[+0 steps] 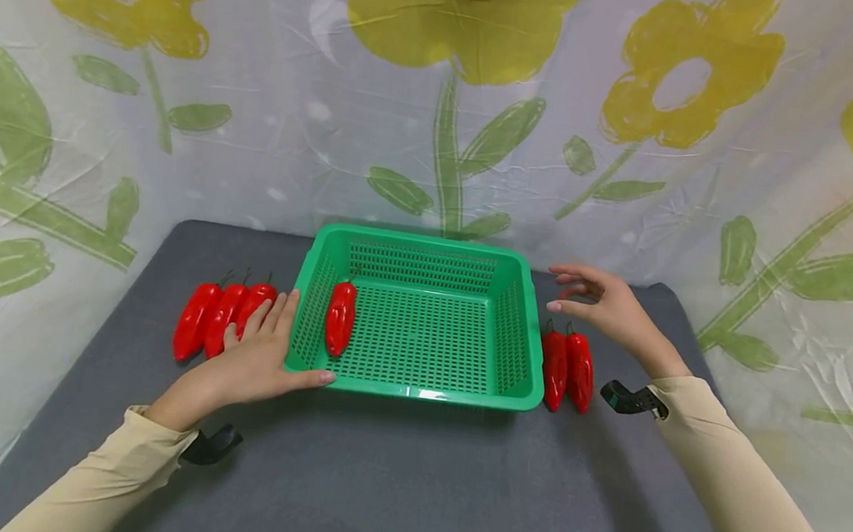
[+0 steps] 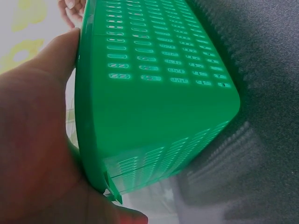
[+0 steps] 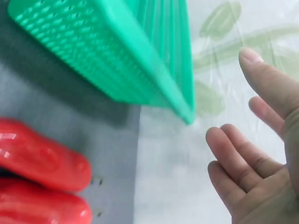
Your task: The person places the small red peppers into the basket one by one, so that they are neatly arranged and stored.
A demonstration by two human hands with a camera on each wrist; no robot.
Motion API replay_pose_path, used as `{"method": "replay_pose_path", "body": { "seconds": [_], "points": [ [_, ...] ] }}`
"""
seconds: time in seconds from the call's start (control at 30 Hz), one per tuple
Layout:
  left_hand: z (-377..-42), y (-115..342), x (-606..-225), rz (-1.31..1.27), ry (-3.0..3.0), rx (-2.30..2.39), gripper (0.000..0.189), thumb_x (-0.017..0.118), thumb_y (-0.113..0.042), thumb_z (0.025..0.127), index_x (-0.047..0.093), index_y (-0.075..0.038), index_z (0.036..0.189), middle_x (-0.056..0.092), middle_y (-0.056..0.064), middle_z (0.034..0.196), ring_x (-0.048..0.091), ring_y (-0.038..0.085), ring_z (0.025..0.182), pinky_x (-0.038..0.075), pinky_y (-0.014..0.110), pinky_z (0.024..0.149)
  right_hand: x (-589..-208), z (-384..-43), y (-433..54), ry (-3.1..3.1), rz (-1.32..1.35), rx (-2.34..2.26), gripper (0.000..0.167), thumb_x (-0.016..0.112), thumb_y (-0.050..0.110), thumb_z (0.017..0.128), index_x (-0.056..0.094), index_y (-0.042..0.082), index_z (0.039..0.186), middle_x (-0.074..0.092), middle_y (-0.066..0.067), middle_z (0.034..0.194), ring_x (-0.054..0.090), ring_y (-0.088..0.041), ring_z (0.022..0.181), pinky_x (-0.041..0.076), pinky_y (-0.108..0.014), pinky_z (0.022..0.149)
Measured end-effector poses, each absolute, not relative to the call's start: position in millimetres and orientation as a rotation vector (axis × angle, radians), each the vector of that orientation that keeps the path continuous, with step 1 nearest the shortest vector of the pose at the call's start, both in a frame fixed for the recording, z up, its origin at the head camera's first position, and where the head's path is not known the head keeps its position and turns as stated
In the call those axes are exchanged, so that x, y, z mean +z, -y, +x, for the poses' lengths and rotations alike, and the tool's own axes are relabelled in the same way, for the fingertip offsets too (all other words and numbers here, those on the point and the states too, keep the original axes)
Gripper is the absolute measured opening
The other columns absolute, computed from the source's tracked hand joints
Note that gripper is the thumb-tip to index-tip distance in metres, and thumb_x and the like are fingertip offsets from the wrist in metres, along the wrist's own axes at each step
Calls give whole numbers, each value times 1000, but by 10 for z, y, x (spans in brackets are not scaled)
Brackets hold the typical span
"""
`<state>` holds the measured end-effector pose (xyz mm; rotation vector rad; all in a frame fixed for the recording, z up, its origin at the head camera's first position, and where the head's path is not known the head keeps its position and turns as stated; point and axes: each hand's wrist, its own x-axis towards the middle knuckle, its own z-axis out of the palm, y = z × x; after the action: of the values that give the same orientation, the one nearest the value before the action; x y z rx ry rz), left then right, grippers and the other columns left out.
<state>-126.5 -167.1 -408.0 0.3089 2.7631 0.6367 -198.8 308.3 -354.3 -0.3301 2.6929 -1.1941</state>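
Note:
A green plastic basket (image 1: 416,392) with slotted walls stands on the dark table, and one red pepper (image 1: 340,318) lies inside near its left wall. My left hand (image 1: 257,361) rests on the basket's front left corner, thumb along the front rim and straight fingers along the left side. Past those fingers lie three red peppers (image 1: 196,321), partly covered by the hand. My right hand (image 1: 600,300) hovers beyond the basket's right side, fingers loosely bent and holding nothing. Below it two red peppers (image 1: 579,370) lie side by side, close to the basket; the right wrist view shows them too (image 3: 42,158).
A dark grey cloth (image 1: 409,482) covers the table. Behind and around it hangs a pale sheet (image 1: 280,121) printed with yellow flowers and green leaves. Each wrist wears a black strap (image 1: 630,398) over a beige sleeve.

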Motion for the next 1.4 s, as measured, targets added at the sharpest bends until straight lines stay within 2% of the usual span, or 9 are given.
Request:
{"method": "replay_pose_path", "body": {
  "seconds": [0.43, 0.87, 1.2, 1.4],
  "points": [
    [-1270, 1673, -4094, 304, -2749, 640, 133, 65, -77, 74, -9, -4, 158, 3, 25, 166, 7, 52, 148, 10, 84, 104, -3889, -1845, -3585, -2693, -310, -1133, 66, 72, 33, 91, 44, 19, 149, 51, -15, 147, 50, -38, 134, 46, -58, 103],
    [-1271, 1675, -4089, 309, -2751, 646, 133, 65, -77, 74, -8, -4, 158, 4, 26, 165, 7, 52, 147, 10, 84, 104, -4244, -1757, -3850, -2652, -257, -1121, 70, 72, 32, 91, 41, 12, 150, 42, -21, 154, 45, -45, 137, 43, -63, 105],
    [-1266, 1672, -4084, 307, -2753, 648, 133, 65, -77, 74, -8, -4, 158, 4, 26, 165, 7, 52, 148, 10, 84, 104, -4467, -1747, -3919, -2607, -281, -1137, 69, 72, 27, 91, 41, 7, 150, 48, -24, 148, 51, -47, 130, 52, -55, 98],
    [-1256, 1678, -4081, 307, -2749, 659, 133, 65, -76, 74, -9, -5, 158, 2, 25, 166, 6, 52, 149, 9, 84, 103, -4521, -1742, -3927, -2577, -288, -1148, 70, 73, 26, 91, 41, 8, 150, 44, -23, 152, 48, -50, 133, 51, -57, 98]
  ]
}}
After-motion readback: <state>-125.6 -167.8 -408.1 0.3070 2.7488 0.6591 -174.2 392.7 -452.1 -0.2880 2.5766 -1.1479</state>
